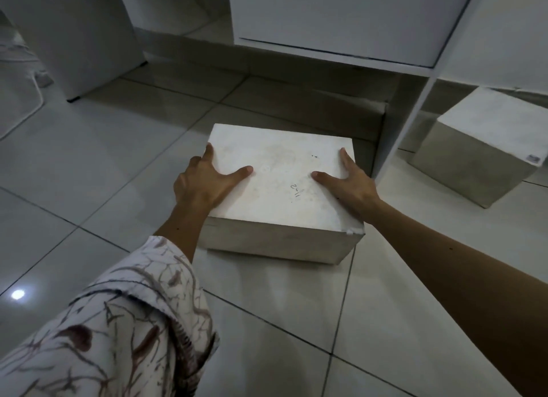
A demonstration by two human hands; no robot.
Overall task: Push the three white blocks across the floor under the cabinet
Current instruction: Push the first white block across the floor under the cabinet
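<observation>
Left hand (pixel 204 183) spread wide, thumb flat on top of the near white block (pixel 281 186), fingers over its left edge. Right hand (pixel 348 186) likewise splayed along the right edge. Block on the tiled floor (pixel 89 165), just short of the cabinet (pixel 332 23). Two blocks visible; second block (pixel 480 138) far right.

dim, greyish | lamp glare on floor tile (pixel 17 294) | edges bowed | sharp focus

Tiled floor (pixel 89 165), two blocks (pixel 278 189) visible
</observation>
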